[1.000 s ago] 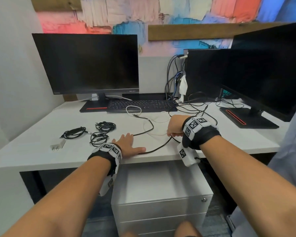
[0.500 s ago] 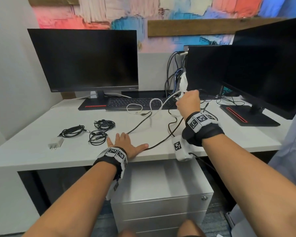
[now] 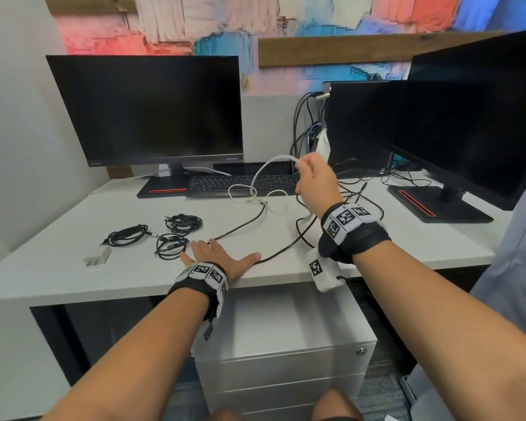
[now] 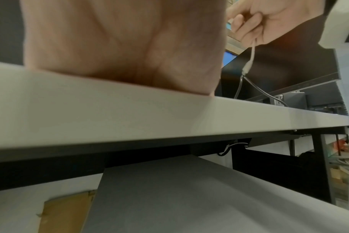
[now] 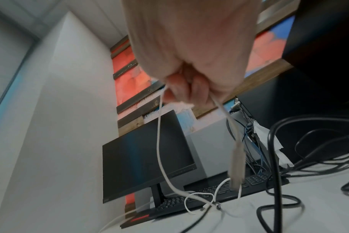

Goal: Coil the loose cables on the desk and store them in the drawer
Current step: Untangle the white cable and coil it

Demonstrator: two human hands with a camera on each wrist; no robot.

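Observation:
My right hand (image 3: 312,174) is raised over the desk in front of the keyboard and grips a white cable (image 3: 263,170). The cable arcs down from the fist to loose loops on the desk; its plug end (image 5: 237,167) dangles below the fist. My left hand (image 3: 216,253) lies flat, fingers straight, on the white desk (image 3: 58,268) near the front edge, on a long loose black cable (image 3: 246,221). Three coiled black cables (image 3: 176,235) lie left of that hand. A grey drawer cabinet (image 3: 286,357) stands under the desk, its drawers closed.
A white charger block (image 3: 97,256) lies at the desk's left. Two black monitors (image 3: 152,110) and a keyboard (image 3: 240,183) stand at the back, with a dark computer case (image 3: 362,126) and a tangle of plugged-in black cables (image 3: 356,189) on the right.
My right hand rose from the desk near the front edge, lifting the white cable up toward the keyboard. The left hand stayed flat on the desk.

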